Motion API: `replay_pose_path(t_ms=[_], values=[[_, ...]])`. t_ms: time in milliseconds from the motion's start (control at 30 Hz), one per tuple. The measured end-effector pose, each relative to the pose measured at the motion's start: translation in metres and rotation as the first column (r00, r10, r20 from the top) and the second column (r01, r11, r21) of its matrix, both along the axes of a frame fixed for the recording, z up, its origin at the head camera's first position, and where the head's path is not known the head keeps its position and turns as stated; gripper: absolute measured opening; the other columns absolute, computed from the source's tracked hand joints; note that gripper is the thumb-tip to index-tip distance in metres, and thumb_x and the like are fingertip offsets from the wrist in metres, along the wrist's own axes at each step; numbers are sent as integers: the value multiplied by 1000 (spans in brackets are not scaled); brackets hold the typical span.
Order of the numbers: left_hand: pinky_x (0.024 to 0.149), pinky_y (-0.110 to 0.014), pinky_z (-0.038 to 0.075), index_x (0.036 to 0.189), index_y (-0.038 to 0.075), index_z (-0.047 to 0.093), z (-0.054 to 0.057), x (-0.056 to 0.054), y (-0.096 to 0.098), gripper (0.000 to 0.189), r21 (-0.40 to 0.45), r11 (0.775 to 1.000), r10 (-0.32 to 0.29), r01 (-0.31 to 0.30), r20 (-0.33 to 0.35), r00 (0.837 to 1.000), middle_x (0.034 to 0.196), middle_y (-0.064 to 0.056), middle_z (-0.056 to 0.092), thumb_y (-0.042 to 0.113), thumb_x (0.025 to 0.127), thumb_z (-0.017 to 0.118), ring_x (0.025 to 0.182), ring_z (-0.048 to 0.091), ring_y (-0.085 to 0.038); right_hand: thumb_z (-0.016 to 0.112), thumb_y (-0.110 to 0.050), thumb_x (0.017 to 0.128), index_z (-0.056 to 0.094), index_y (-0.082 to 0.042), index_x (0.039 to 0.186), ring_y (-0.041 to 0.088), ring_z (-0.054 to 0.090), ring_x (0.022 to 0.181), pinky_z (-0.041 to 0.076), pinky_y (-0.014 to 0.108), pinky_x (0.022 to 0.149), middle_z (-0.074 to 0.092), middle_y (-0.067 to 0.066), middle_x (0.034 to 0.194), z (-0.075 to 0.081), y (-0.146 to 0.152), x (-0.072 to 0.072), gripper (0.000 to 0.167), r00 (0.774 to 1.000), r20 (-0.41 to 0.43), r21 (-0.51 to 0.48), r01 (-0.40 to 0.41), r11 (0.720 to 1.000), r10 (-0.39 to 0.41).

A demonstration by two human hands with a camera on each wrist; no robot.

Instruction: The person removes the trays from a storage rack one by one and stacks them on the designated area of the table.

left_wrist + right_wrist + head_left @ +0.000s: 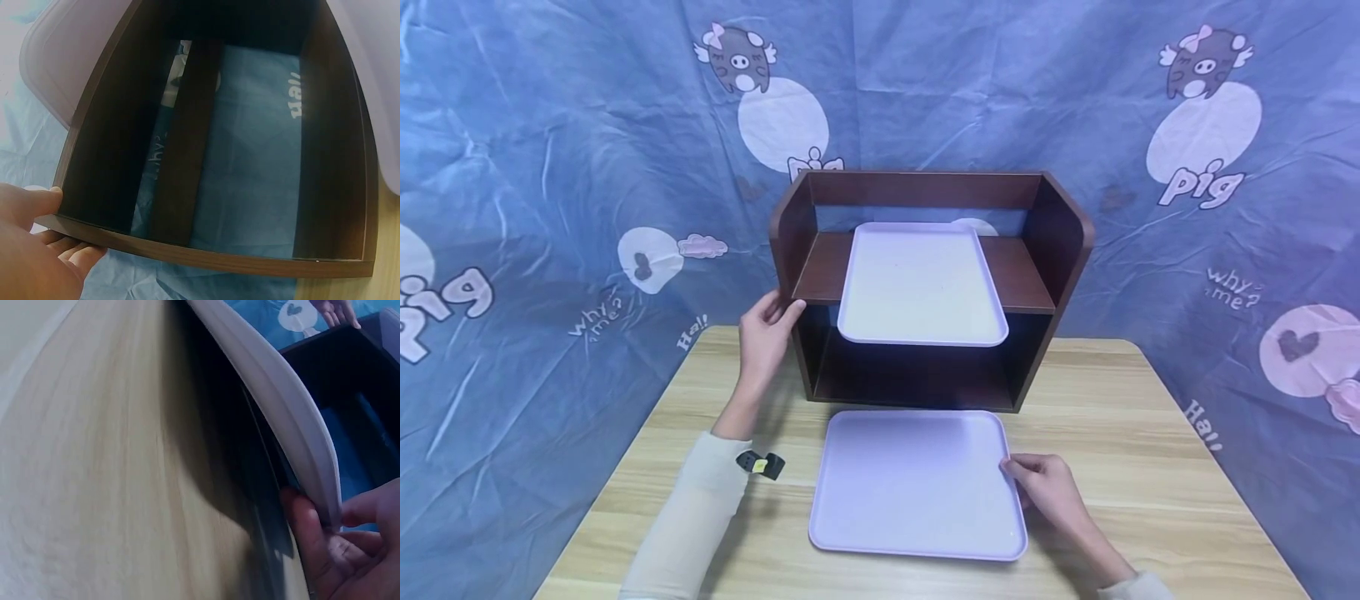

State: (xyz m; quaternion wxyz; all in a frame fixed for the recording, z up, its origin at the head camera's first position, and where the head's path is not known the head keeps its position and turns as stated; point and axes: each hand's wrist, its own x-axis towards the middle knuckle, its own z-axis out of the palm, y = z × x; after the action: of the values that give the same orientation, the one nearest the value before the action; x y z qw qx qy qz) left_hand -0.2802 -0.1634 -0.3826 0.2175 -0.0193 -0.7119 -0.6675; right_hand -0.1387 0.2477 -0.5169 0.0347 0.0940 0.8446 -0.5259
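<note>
A dark brown two-level wooden shelf (pixel 925 402) stands on the table. My left hand (pixel 764 333) grips its left side panel where the middle board meets it; in the left wrist view the thumb lies at the front edge, with the fingers (pixel 81 255) on the panel's outer side. On the middle board lies a pale lilac rectangular tray (pixel 922 283), its near end jutting out past the board. A second such tray (pixel 917 483) is in front of the shelf. My right hand (pixel 1051 492) pinches this tray's right rim, which shows above a dark shadow in the right wrist view.
The light wood-grain table (pixel 1150 467) reaches out on both sides of the shelf. Behind and beside it hangs a blue cloth (pixel 587 150) with pig prints. A black strap with a yellow piece (pixel 761 465) is on the left wrist.
</note>
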Motion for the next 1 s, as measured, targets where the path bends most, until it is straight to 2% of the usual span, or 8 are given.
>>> replay_pose_path(t_ms=[267,600,1000], values=[[113,-31,55,143,-3,64,-1,1,-1,47,17,1000,-10,10,-2,1000,143,-28,65,12,100,77,137,64,-35,73,-9,98,76,10,115,20,69,50,62,31,46,79,16,81,0,-2,4,26,997,-69,156,-28,987,39],[114,-32,54,142,-4,64,1,1,-1,48,24,1000,-16,16,3,1000,143,-28,65,13,99,77,137,63,-34,74,-2,92,74,10,114,16,68,55,62,27,47,76,10,82,-4,-5,4,25,995,-64,227,-55,972,71],[111,-32,56,142,-4,64,-1,0,0,48,20,1000,-13,14,-16,1000,142,-29,65,12,99,77,135,65,-36,72,-3,93,74,9,115,16,68,55,61,27,47,74,6,81,-6,-5,2,26,995,-69,252,-50,966,70]])
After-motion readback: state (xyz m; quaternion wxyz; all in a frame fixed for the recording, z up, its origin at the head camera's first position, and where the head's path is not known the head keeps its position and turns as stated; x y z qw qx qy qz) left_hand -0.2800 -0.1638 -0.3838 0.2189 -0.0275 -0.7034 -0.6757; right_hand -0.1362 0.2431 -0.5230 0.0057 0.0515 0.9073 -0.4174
